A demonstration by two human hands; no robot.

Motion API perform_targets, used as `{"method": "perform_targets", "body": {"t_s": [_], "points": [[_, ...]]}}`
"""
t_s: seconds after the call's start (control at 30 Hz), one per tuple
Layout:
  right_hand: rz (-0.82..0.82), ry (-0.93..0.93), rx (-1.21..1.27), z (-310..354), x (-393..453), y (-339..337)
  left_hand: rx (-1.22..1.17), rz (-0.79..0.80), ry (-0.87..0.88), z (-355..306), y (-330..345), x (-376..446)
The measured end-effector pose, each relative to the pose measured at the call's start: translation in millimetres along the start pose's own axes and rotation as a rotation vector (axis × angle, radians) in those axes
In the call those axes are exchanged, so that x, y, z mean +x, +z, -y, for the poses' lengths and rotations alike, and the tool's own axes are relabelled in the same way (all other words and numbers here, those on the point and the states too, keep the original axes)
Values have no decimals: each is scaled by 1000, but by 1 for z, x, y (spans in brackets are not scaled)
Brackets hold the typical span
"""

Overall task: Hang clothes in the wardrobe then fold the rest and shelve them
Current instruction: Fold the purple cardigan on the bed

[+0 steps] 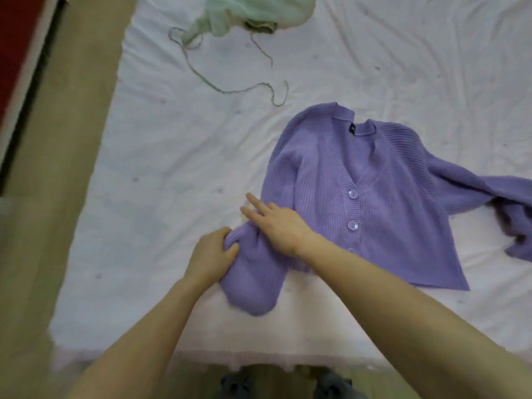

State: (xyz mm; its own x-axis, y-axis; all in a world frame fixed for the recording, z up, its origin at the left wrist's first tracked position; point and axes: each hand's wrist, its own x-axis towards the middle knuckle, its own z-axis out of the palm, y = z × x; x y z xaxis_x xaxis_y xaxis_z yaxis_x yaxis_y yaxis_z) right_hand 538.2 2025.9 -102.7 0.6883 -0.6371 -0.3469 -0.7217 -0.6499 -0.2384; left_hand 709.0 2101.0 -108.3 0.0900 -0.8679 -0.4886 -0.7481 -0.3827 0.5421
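A purple ribbed-knit button-front cardigan [374, 197] lay face up on a bed covered with a wrinkled white sheet [172, 139], one sleeve trailing toward the right edge of the view. The left hand [211, 253] gripped the bunched near sleeve, while the right hand [277, 223] rested on that sleeve with fingers straight. A crumpled pale green gauzy garment with long drawstrings [253, 10] lay well apart near the top.
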Motion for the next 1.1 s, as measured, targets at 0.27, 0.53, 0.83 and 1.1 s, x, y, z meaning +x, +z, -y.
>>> {"method": "perform_targets", "body": {"t_s": [0.27,0.53,0.83,1.1], "points": [[-400,262,596,35,99,-49,-566,-521,-80,-9,-108,36],[-438,399,571,33,105,-45,51,-619,229,9,-117,61],[-138,271,195,-16,-59,23,241,148,330,-29,39,-1],[-108,172,95,-48,-106,74,-200,-276,329,-53,111,-3]]}}
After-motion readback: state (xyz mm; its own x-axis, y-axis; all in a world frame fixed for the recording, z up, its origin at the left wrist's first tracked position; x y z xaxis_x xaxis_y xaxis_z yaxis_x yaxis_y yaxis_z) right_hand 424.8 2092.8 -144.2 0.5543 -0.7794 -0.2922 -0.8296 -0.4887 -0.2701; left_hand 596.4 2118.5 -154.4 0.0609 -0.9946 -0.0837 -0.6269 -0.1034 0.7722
